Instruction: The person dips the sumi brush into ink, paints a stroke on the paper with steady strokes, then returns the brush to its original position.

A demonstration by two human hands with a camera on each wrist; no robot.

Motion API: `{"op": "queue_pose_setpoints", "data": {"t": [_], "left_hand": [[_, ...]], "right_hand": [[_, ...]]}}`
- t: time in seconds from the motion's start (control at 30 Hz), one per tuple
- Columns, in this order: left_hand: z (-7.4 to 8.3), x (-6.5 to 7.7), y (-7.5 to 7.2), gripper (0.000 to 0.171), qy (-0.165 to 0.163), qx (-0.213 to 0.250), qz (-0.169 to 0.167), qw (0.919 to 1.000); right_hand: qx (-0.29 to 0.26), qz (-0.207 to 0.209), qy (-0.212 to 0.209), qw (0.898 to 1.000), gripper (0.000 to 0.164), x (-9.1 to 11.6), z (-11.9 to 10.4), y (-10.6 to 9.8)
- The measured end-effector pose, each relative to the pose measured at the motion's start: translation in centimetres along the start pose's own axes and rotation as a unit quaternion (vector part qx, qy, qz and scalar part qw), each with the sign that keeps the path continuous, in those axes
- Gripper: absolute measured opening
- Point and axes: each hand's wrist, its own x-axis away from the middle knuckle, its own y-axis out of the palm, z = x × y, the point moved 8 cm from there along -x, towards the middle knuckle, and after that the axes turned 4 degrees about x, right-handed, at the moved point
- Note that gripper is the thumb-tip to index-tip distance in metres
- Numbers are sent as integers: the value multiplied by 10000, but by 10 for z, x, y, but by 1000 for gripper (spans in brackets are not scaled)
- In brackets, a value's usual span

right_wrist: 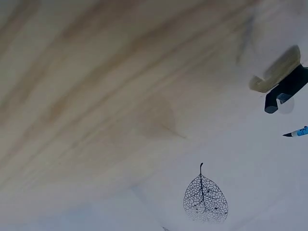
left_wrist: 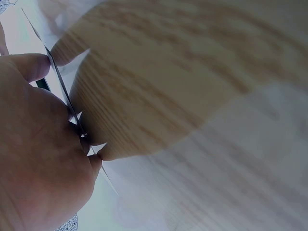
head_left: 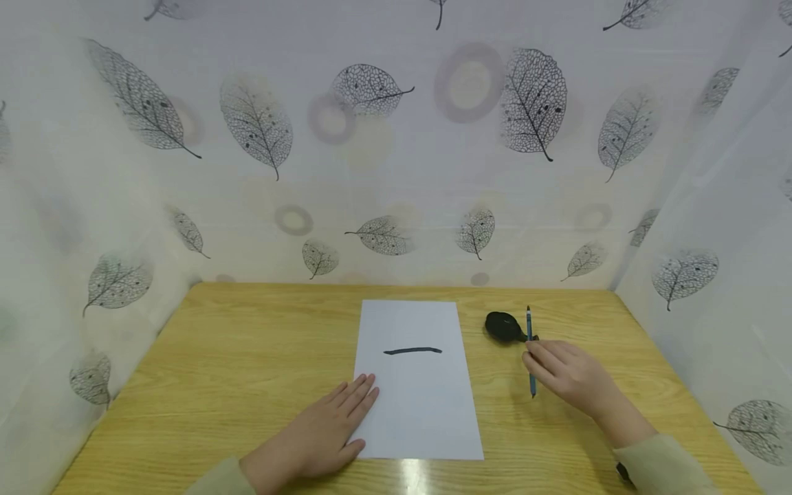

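Note:
A white sheet of paper [head_left: 416, 412] lies on the wooden table, with one short black horizontal stroke [head_left: 413, 351] in its upper half. My left hand [head_left: 328, 430] rests flat at the sheet's left edge, fingertips on the paper; the left wrist view shows this hand [left_wrist: 43, 139] close up against the thin edge. My right hand [head_left: 572, 378] pinches a slim blue brush [head_left: 532, 385] upright, to the right of the sheet. The brush [right_wrist: 301, 132] has a dark pointed tip. Just beyond the right fingers lies a round black dish [head_left: 502, 326] with a short handle, which the brush overlaps.
The yellow wood-grain table [head_left: 266, 344] runs back to a pale curtain [head_left: 396, 165] printed with leaves, which also closes both sides. A small black object [head_left: 622, 471] shows beneath the right sleeve [head_left: 665, 464].

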Motion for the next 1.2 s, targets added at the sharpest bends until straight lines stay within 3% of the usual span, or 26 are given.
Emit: {"op": "queue_pose_setpoints", "data": {"t": [0.27,0.7,1.2], "left_hand": [[0,0,4,71,74,-346,117,9993],[0,0,3,71,42,-400,113,9991],[1,0,1,71,40,-352,92,9993]], "right_hand": [[48,-298,-262,9992,43,6,-6,9],[278,-976,-582,9931,50,26,-10,23],[254,-1173,-762,9898,57,29,-13,26]]}}
